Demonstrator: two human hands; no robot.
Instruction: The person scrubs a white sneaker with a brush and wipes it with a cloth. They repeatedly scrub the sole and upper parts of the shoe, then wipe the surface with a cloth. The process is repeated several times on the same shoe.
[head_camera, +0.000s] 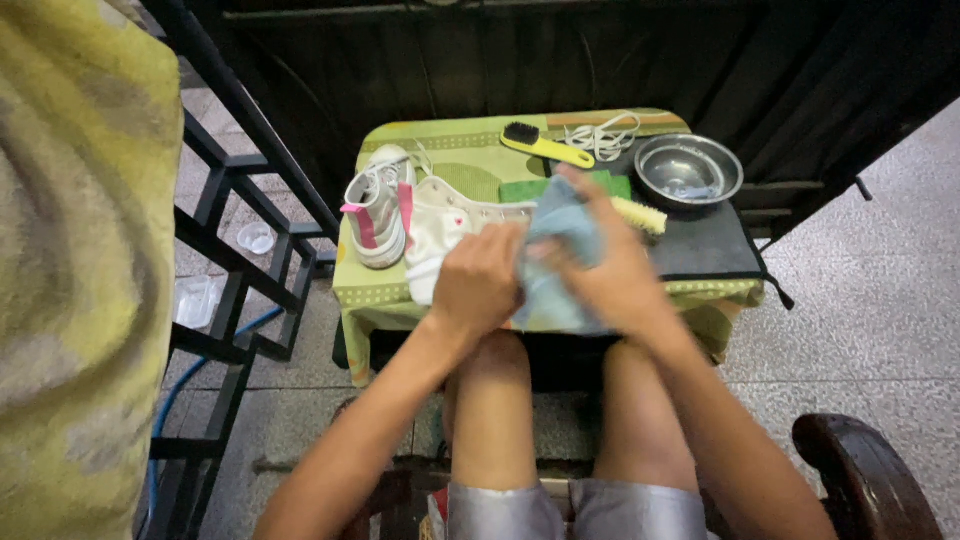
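Wiping looks like the step in hand: on the small green-clothed table (470, 150), the left hand (478, 282) pins a white canvas shoe (440, 232) while right-hand fingers (610, 262) clutch a crumpled pale-blue cloth (560, 225). Round steel bowl (688, 170) at two o'clock; yellow-handled black brush (545, 146) at twelve.

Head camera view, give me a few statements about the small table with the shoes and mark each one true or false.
1. Both hands, left hand and right hand, hold a light blue cloth. True.
2. The metal bowl sits at the left end of the table. False: it sits at the right end.
3. A yellow-handled brush lies near the far edge. True.
4. The loose white laces are threaded into the white and pink shoe. False: they lie apart, near the far edge.
5. The table is covered in red. False: its cover is green.
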